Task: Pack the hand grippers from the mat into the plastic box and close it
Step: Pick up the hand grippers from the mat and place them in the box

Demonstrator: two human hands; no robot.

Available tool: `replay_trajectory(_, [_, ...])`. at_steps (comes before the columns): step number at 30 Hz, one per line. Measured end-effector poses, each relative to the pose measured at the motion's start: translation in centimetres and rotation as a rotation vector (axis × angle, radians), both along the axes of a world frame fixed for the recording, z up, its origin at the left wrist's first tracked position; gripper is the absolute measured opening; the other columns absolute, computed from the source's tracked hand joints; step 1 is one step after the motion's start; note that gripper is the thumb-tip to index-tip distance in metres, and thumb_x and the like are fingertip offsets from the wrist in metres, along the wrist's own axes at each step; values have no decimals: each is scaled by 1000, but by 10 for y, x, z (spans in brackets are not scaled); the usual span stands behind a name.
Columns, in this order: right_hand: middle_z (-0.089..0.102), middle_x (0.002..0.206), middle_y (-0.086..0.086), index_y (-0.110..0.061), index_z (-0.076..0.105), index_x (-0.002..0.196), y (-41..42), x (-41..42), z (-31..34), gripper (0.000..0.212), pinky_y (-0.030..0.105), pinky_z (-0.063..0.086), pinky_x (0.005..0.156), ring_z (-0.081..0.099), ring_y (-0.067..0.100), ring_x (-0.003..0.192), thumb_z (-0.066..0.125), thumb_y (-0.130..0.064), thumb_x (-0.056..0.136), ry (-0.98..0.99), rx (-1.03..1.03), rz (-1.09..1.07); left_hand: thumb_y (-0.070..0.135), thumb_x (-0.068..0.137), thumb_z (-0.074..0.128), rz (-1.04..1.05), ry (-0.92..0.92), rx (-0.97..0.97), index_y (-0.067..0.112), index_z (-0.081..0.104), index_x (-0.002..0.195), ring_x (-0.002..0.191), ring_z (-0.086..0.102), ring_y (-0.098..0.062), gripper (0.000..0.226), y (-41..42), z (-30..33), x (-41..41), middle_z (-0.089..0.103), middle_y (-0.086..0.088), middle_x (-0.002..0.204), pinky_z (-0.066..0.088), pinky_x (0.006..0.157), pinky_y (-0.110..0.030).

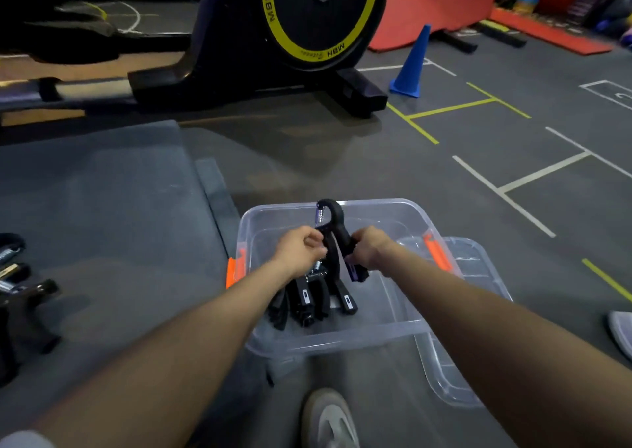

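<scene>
Step in hand: lowering a bunch of hand grippers into the clear plastic box, which sits on the grey floor beside the mat.
Left hand: fingers curled round the near handles of the bunch, holding them firmly.
Right hand: wrapped round one handle of the topmost gripper, whose spring end stands above the far rim.
Where the load is: the lower handles hang inside the box; whether they touch the bottom, I cannot tell.
Doing it well: I would ease them down flat and let go only once they rest, so the lid can seat.
Still to pack: more grippers lie on the mat at the left edge.
Lid: clear, lying partly under the box on the right, not yet fitted.
Latches: an orange latch shows on the box's left side.
</scene>
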State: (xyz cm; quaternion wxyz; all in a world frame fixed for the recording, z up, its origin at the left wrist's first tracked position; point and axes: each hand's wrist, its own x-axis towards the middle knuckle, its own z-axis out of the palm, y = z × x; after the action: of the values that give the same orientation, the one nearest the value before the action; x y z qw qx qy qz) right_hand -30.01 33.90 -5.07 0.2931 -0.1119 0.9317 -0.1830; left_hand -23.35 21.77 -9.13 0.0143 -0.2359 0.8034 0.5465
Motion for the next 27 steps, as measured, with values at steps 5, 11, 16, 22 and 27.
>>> replay_trajectory(5, [69,110,19,6,63,113,8,-23,-54,32,39,55,92,68,30,101,66,-6,84,-109,67,-32,12,83,66,-97,-156,-351,8,58,119,112,56,-25,36,-11,-38,-2,56,-10,124,43,100,-30])
replay_trajectory(11, [59,94,15,6,58,122,6,-41,-113,39,15,56,51,62,1,41,60,2,83,-264,-6,-94,21,81,68,-239,-265,-543,13,51,127,125,45,-26,50,-14,-75,-10,46,-8,132,37,106,-32])
replay_trajectory(16, [50,71,6,5,53,127,11,-50,-135,45,12,41,30,51,14,50,57,8,83,-387,-30,-119,23,78,72,-280,-326,-588,14,50,127,127,42,-25,54,-10,-89,-14,45,-5,133,40,101,-37])
replay_trajectory(22, [44,69,-2,-16,48,91,15,-54,-149,24,7,37,32,42,8,58,53,7,86,-389,-66,-140,25,77,72,-354,-381,-655,14,47,130,127,41,-25,59,-4,-99,-16,45,-5,132,42,101,-41])
replay_trajectory(27, [46,68,0,-18,49,76,17,-51,-163,28,13,45,43,47,16,61,52,9,83,-339,-52,-164,24,75,73,-384,-405,-676,15,47,130,128,41,-25,61,-6,-106,-20,45,-5,133,41,103,-42])
